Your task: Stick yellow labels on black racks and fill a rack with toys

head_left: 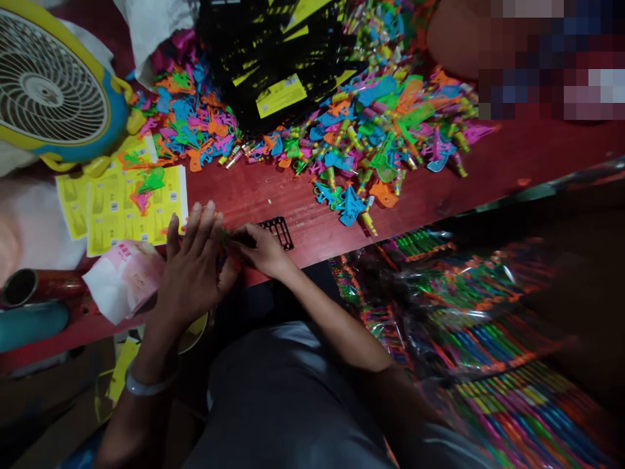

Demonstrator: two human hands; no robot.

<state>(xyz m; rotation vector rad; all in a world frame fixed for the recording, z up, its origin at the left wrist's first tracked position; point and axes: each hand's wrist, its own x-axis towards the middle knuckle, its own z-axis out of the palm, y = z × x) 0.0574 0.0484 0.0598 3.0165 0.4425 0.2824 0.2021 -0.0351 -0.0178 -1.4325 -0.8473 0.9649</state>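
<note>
My left hand (193,277) is open at the table's front edge, its fingers stretched out beside the yellow label sheets (161,208). Close to its thumb, my right hand (261,247) has its fingers bent together around something small that is mostly hidden; bits of green and dark colour show between the hands. A black plastic frame with slots (278,233) lies on the red table just behind my right hand. Small green and pink toy pieces (151,181) rest on the label sheets.
Colourful plastic pieces (385,130) are heaped along the table (449,189) around a pile of black pieces (273,58). A fan (49,85), a pink-and-white packet (127,277) and a teal bottle (36,326) stand or lie left. Bagged toys (493,339) are below right.
</note>
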